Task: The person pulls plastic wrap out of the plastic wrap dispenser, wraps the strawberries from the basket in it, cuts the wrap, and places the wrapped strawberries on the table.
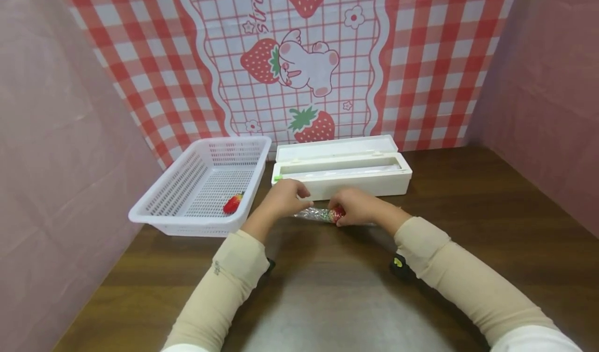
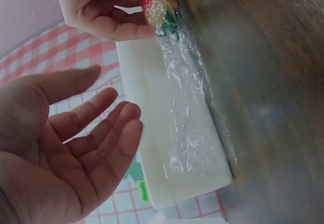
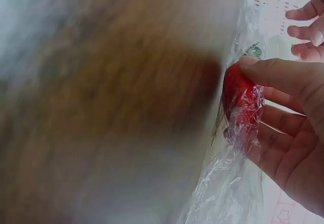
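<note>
A red strawberry (image 1: 336,215) wrapped in clear cling film (image 1: 314,214) lies on the brown table in front of the white film dispenser box (image 1: 341,172). My right hand (image 1: 353,206) pinches the wrapped strawberry (image 3: 238,95), thumb on top and fingers beneath. The loose film tail (image 2: 190,117) trails from the strawberry (image 2: 159,7) along the table toward my left hand (image 1: 285,196). That left hand (image 2: 76,143) hovers with fingers relaxed and spread, palm empty, just beside the film and the box front (image 2: 162,148).
A white perforated basket (image 1: 154,214) stands at the left with another strawberry (image 1: 232,203) inside. The dispenser box lid (image 1: 334,147) is raised at the back. Pink walls flank both sides; a checked strawberry cloth hangs behind.
</note>
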`<state>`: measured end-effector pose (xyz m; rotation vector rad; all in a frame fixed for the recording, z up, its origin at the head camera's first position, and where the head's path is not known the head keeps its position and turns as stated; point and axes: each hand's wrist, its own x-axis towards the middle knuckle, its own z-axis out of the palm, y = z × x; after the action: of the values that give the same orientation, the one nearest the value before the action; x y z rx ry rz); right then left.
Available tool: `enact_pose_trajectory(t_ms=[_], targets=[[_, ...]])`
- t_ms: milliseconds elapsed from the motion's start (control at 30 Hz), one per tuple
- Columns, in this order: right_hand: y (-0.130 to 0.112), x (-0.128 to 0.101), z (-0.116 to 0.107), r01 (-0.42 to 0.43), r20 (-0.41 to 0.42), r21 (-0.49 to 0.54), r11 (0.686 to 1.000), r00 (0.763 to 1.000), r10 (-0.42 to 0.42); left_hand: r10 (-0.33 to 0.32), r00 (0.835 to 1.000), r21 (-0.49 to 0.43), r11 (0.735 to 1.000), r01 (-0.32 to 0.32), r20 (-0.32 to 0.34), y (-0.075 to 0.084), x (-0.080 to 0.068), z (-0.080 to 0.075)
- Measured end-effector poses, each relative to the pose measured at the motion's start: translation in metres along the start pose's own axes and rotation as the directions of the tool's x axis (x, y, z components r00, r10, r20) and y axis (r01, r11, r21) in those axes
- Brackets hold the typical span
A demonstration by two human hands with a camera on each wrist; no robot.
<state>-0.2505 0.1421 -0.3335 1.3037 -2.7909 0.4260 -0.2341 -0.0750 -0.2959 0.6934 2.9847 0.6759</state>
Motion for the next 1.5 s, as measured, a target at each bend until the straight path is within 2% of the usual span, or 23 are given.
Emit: enact_pose_trajectory(t_ms=[233, 400, 567, 767, 833, 867, 900, 933, 967, 1067, 1100, 1167, 1233, 1333, 1433, 1500], targets=[[0.0, -0.008, -0.01, -0.014, -0.041, 0.037, 0.999, 0.999, 0.015, -0.014, 0.999, -0.027, 1.0, 0.013, -0.039, 0.01, -0.005, 0.0], [-0.004, -0.021, -0.018, -0.004, -0.099, -0.006, 1.0, 0.995, 0.003, -0.015, 0.999, -0.069, 0.998, 0.013, -0.031, 0.023, -0.014, 0.001], [-0.011, -0.033, -0.025, 0.039, -0.186, -0.063, 0.997, 0.981, -0.05, -0.006, 0.999, -0.107, 0.994, 0.001, -0.04, 0.029, -0.016, 0.003], [-0.018, -0.042, -0.026, 0.079, -0.279, -0.088, 0.993, 0.955, -0.101, -0.014, 1.0, -0.219, 0.976, 0.01, -0.018, 0.029, -0.014, 0.009], [-0.021, -0.044, -0.026, 0.095, -0.308, -0.088, 0.992, 0.944, -0.117, -0.03, 1.0, -0.291, 0.956, 0.027, -0.007, 0.03, -0.014, 0.011], [-0.023, -0.045, -0.026, 0.102, -0.322, -0.085, 0.991, 0.939, -0.124, -0.037, 0.999, -0.36, 0.932, 0.038, 0.01, 0.03, -0.014, 0.013], [-0.024, -0.045, -0.027, 0.113, -0.335, -0.081, 0.99, 0.933, -0.133, -0.043, 0.999, -0.445, 0.894, 0.051, 0.028, 0.03, -0.014, 0.014], [-0.026, -0.046, -0.027, 0.123, -0.347, -0.075, 0.99, 0.927, -0.142, -0.049, 0.997, -0.534, 0.843, 0.069, 0.052, 0.03, -0.014, 0.016], [-0.026, -0.046, -0.028, 0.132, -0.361, -0.073, 0.989, 0.921, -0.149, -0.051, 0.996, -0.62, 0.78, 0.087, 0.076, 0.03, -0.014, 0.018], [-0.029, -0.047, -0.029, 0.165, -0.402, -0.065, 0.984, 0.899, -0.177, -0.036, 0.989, -0.821, 0.553, 0.14, 0.144, 0.032, -0.013, 0.021], [-0.03, -0.047, -0.029, 0.175, -0.415, -0.067, 0.982, 0.89, -0.187, -0.024, 0.987, -0.855, 0.497, 0.147, 0.156, 0.032, -0.013, 0.022], [-0.031, -0.047, -0.03, 0.188, -0.441, -0.073, 0.98, 0.875, -0.201, -0.005, 0.985, -0.894, 0.42, 0.158, 0.172, 0.033, -0.014, 0.023], [-0.032, -0.047, -0.029, 0.194, -0.457, -0.081, 0.978, 0.864, -0.209, 0.011, 0.983, -0.921, 0.353, 0.165, 0.181, 0.034, -0.015, 0.024], [-0.033, -0.047, -0.028, 0.195, -0.47, -0.091, 0.977, 0.856, -0.215, 0.023, 0.983, -0.944, 0.284, 0.169, 0.183, 0.036, -0.015, 0.025], [-0.033, -0.046, -0.026, 0.196, -0.478, -0.099, 0.976, 0.851, -0.219, 0.032, 0.984, -0.955, 0.248, 0.163, 0.177, 0.038, -0.013, 0.026], [-0.033, -0.046, -0.026, 0.204, -0.484, -0.1, 0.974, 0.845, -0.227, 0.034, 0.985, -0.958, 0.242, 0.156, 0.169, 0.039, -0.012, 0.027]])
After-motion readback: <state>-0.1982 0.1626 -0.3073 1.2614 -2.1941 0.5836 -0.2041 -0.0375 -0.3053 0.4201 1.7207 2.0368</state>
